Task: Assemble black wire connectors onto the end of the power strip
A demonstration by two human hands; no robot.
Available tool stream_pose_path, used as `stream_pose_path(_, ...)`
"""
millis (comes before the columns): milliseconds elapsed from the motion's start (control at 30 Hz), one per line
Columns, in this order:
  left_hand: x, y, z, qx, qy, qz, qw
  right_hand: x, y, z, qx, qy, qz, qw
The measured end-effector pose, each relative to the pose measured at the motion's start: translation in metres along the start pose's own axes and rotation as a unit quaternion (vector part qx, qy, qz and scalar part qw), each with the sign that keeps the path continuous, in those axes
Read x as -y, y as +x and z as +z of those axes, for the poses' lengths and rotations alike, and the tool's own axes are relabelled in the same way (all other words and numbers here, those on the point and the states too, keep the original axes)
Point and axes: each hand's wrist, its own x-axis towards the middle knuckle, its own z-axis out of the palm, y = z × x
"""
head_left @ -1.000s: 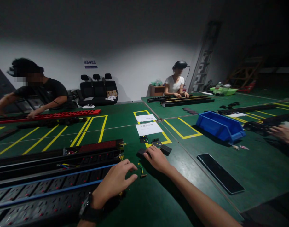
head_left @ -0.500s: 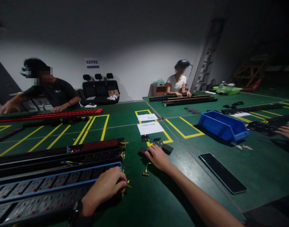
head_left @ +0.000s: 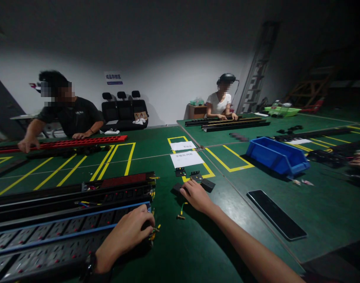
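Note:
My left hand (head_left: 128, 230) curls over the right end of a blue-edged power strip (head_left: 79, 224). Its thumb and fingers are closed, and a yellow-green wire end (head_left: 158, 228) shows just past the fingertips; what lies between them is hidden. Another power strip (head_left: 47, 253) lies in front, partly behind my left wrist. My right hand (head_left: 196, 194) has bent fingers closed at the edge of a small black block (head_left: 176, 189). A second black block (head_left: 208, 185) sits right beside that hand. Below it lies a short green-yellow wire (head_left: 182, 212) with a metal end.
Black brackets (head_left: 180, 171) lie by white paper sheets (head_left: 186, 159). To the right are a blue bin (head_left: 276, 157) and a phone-like dark slab (head_left: 276, 214). Two co-workers sit across the table, one near a red rail (head_left: 103, 140). Another person's hand (head_left: 359, 159) shows at the right edge.
My left hand has shifted slightly left and down along the strip end. My right hand stays at the black block. The co-worker at left has drawn an arm inward over the red rail.

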Motion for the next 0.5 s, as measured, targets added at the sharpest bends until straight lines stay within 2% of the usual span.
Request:
stream_pose_path(333,0.0008,-0.0006,0.0041,-0.043,0.022,0.01,0.999,0.0009,-0.0004,-0.0004,-0.006,-0.005,-0.003,1.0)
stream_pose_path(500,0.005,-0.0094,0.0024,-0.049,0.05,0.001,0.998,0.0021,-0.0003,-0.0029,-0.004,-0.006,-0.001,1.0)
